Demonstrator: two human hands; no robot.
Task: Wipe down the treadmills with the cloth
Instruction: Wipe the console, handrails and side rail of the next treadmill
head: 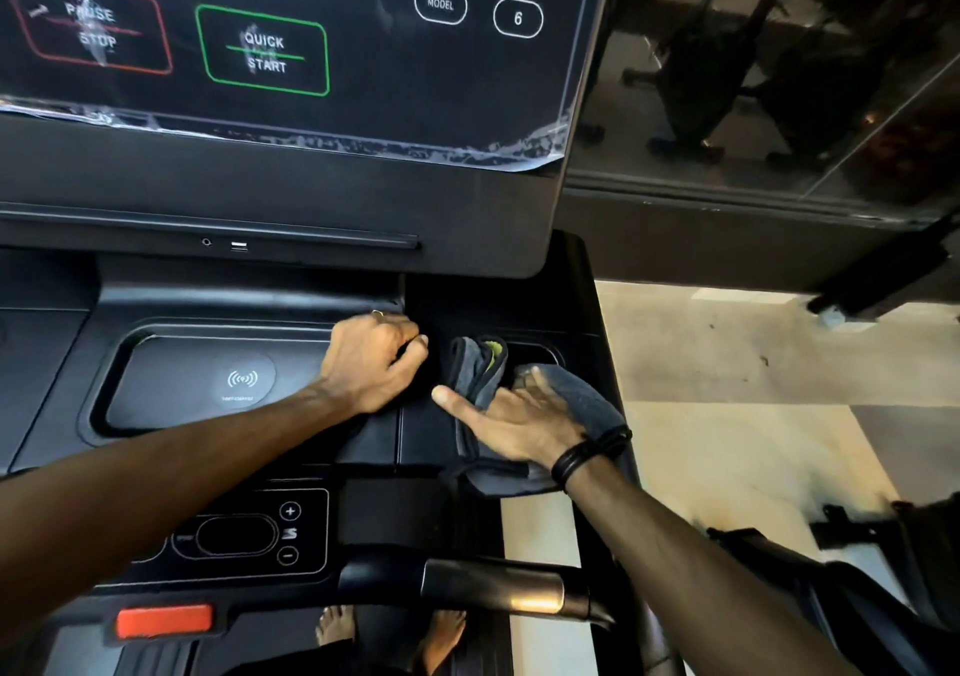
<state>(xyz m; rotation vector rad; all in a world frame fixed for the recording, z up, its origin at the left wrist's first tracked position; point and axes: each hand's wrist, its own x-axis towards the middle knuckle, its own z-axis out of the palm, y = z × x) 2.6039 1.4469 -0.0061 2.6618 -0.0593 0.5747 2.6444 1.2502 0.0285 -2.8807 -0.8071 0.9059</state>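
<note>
The treadmill (291, 171) console fills the view, its touch panel above a lower tray (171, 363) with a wireless-charging pad, and the grey cloth (571, 394) lies bunched over the cup-holder recess at the tray's right end. The right hand (519, 426) lies flat and spread on the cloth, thumb out, pressing it to the plastic to wipe. The left hand (379, 358) is curled loosely (apparently on a dark fold beside it), probably steadying things.

Open charging tray (171, 394) left of both hands; overhanging console (291, 176) low above, handlebar (493, 584) below
</note>
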